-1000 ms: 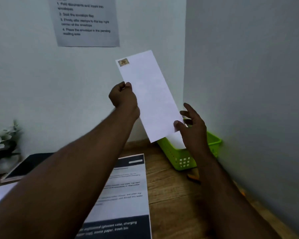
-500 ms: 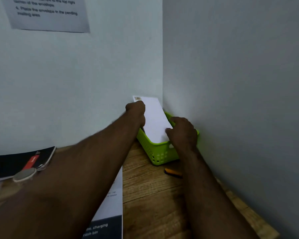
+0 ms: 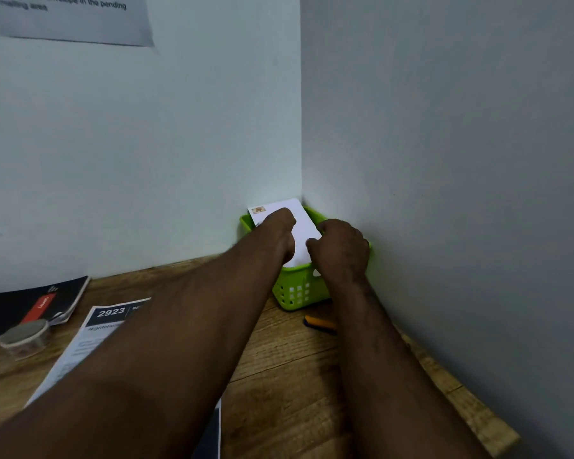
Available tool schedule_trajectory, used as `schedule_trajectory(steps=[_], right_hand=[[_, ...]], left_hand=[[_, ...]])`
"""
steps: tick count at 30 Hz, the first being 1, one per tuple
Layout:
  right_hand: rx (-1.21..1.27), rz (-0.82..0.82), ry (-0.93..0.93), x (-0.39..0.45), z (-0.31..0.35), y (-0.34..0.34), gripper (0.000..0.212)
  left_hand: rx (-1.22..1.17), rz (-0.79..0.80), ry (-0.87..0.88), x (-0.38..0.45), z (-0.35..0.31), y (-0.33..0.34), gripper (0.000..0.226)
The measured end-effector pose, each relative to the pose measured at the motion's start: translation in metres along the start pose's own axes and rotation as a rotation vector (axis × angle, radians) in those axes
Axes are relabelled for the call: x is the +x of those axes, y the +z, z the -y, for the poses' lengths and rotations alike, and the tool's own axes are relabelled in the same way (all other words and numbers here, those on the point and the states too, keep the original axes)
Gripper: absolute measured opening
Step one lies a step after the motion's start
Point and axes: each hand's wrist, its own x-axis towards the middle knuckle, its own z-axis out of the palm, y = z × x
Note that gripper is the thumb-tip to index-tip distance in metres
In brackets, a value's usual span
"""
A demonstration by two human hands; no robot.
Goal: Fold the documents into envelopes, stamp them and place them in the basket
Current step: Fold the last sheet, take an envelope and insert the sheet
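A white envelope (image 3: 301, 223) with a brown stamp (image 3: 258, 210) in its far left corner lies tilted in the green plastic basket (image 3: 295, 293), which stands in the corner where the two walls meet. My left hand (image 3: 280, 223) grips the envelope's left edge with curled fingers. At the near right edge, my right hand (image 3: 343, 250) grips it too, just above the basket's rim. The lower end of the envelope is hidden inside the basket and behind my hands.
A printed document (image 3: 103, 326) lies on the wooden table (image 3: 295, 376) under my left forearm. A black booklet (image 3: 30, 306) and a small round jar (image 3: 25, 337) sit at the far left. An orange object (image 3: 318, 323) lies in front of the basket. A notice (image 3: 70, 18) hangs on the wall.
Both hands brought the envelope down from in front of the wall into the basket. It now sits lower and flatter than half a second ago.
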Motion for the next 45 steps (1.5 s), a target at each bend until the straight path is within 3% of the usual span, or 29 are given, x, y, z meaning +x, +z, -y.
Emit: schedule_trajectory(steps=[4, 9, 13, 18, 20, 24, 25, 29, 31, 37, 45], right_hand=[[0.021, -0.015, 0.014, 0.0, 0.0, 0.001, 0.028], [0.003, -0.021, 0.016, 0.002, -0.001, 0.002, 0.029], [0.011, -0.022, -0.02, 0.003, -0.001, 0.001, 0.029], [0.045, -0.17, -0.237, -0.007, 0.02, 0.0, 0.022], [0.125, -0.18, -0.381, -0.018, 0.041, 0.005, 0.019], [0.296, 0.086, -0.57, -0.064, 0.079, 0.035, 0.02], [0.322, 0.189, -0.595, -0.075, 0.084, 0.05, 0.022], [0.194, 0.587, -0.635, -0.098, 0.088, 0.092, 0.046], [0.122, 0.703, -0.666, -0.102, 0.088, 0.093, 0.046], [0.109, 0.782, -0.687, -0.1, 0.083, 0.091, 0.045], [0.155, 0.764, -0.727, -0.093, 0.082, 0.093, 0.04]], left_hand=[[0.062, -0.052, 0.004, -0.001, 0.001, -0.001, 0.034], [0.063, 0.041, 0.04, -0.006, -0.009, -0.003, 0.038], [-0.058, 0.085, 0.052, -0.022, -0.027, -0.013, 0.008], [-0.113, 0.115, 0.134, -0.033, -0.022, -0.069, 0.028], [-0.11, 0.05, 0.156, -0.032, -0.015, -0.103, 0.022], [0.141, -0.146, 0.281, -0.025, 0.015, -0.178, 0.012], [0.259, -0.158, 0.338, -0.026, 0.025, -0.196, 0.021], [0.971, -0.103, 0.546, -0.034, 0.066, -0.255, 0.046], [1.136, -0.071, 0.538, -0.041, 0.079, -0.274, 0.053], [1.301, -0.164, 0.658, -0.039, 0.094, -0.296, 0.061], [1.361, -0.235, 0.618, -0.011, 0.097, -0.304, 0.068]])
